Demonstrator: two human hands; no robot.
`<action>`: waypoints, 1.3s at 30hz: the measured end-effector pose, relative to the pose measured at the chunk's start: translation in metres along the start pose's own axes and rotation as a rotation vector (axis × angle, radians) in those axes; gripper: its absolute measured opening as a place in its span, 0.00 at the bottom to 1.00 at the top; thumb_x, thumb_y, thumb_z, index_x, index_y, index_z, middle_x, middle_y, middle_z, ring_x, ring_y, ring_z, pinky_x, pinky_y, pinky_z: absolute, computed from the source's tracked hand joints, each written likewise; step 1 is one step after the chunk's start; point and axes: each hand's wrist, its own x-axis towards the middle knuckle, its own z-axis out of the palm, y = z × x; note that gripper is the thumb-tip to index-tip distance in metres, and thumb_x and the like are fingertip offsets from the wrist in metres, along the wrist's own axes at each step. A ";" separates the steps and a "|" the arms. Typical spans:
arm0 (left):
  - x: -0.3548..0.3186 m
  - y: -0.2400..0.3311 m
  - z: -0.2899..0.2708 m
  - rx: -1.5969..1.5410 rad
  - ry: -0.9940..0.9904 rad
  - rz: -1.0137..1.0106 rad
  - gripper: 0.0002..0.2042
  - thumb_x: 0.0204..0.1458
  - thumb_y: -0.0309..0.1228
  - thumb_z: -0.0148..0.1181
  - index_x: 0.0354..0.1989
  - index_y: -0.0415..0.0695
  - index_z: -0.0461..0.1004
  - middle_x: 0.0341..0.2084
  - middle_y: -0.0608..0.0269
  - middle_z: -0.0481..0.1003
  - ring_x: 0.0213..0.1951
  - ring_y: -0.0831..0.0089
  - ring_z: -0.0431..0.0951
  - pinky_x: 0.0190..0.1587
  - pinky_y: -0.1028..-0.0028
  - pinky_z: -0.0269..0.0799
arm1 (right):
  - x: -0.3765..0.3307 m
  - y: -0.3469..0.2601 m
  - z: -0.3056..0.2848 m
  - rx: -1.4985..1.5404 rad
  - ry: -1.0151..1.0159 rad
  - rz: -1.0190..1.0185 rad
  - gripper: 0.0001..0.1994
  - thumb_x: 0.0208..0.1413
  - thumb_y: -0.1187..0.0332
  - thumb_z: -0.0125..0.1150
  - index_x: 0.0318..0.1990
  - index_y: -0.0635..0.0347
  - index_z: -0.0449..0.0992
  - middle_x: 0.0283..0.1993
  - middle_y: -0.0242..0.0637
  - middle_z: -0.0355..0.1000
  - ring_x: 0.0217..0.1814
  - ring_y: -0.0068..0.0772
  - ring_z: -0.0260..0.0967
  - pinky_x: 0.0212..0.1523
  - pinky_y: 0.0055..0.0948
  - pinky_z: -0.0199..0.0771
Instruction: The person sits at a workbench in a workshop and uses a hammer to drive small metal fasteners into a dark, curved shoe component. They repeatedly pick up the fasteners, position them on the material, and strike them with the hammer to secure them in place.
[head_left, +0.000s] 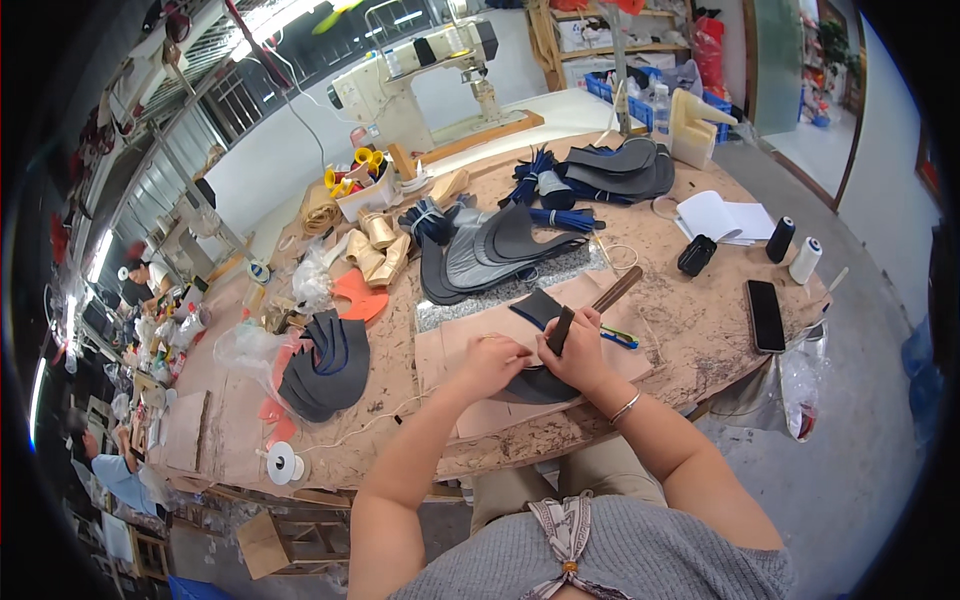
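The right hand [580,352] is closed around a dark tool handle [560,330], its tip just beyond the fingers; the left hand [492,362] presses flat, fingers nearly shut, on the dark leather piece [540,385] beneath both; a slip of the tool risks striking the adjacent left fingertips.

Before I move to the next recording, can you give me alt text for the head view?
Seen from above, a person's left hand presses a dark grey leather piece onto a worn workbench while the right hand holds a dark tool upright against it. Stacks of grey cut pieces, thread spools, a phone and a sewing machine surround them.
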 end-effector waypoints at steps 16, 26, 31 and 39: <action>-0.025 0.009 0.014 0.149 -0.058 0.172 0.05 0.49 0.27 0.62 0.35 0.46 0.80 0.34 0.63 0.76 0.41 0.66 0.77 0.51 0.64 0.62 | 0.002 -0.002 0.001 0.051 -0.029 0.018 0.08 0.44 0.68 0.69 0.28 0.53 0.72 0.24 0.29 0.68 0.34 0.35 0.67 0.49 0.39 0.59; -0.035 0.008 0.031 0.138 0.112 0.113 0.06 0.46 0.25 0.61 0.34 0.47 0.78 0.32 0.64 0.76 0.38 0.64 0.77 0.48 0.62 0.62 | 0.009 -0.011 0.001 -0.017 -0.150 -0.071 0.07 0.45 0.66 0.69 0.28 0.53 0.74 0.26 0.30 0.70 0.36 0.36 0.69 0.50 0.40 0.61; -0.029 0.030 0.067 0.067 0.314 -0.154 0.04 0.46 0.26 0.62 0.32 0.47 0.77 0.30 0.63 0.75 0.36 0.62 0.77 0.44 0.60 0.65 | 0.030 -0.023 -0.019 -0.051 0.082 -0.075 0.07 0.45 0.67 0.69 0.27 0.55 0.74 0.24 0.30 0.69 0.36 0.39 0.69 0.49 0.39 0.61; -0.028 0.025 0.055 0.112 0.255 -0.020 0.02 0.51 0.29 0.60 0.32 0.48 0.77 0.31 0.65 0.75 0.37 0.65 0.76 0.48 0.61 0.63 | 0.020 0.007 -0.003 0.001 -0.164 -0.017 0.08 0.45 0.68 0.69 0.26 0.57 0.74 0.24 0.32 0.70 0.34 0.39 0.69 0.49 0.40 0.60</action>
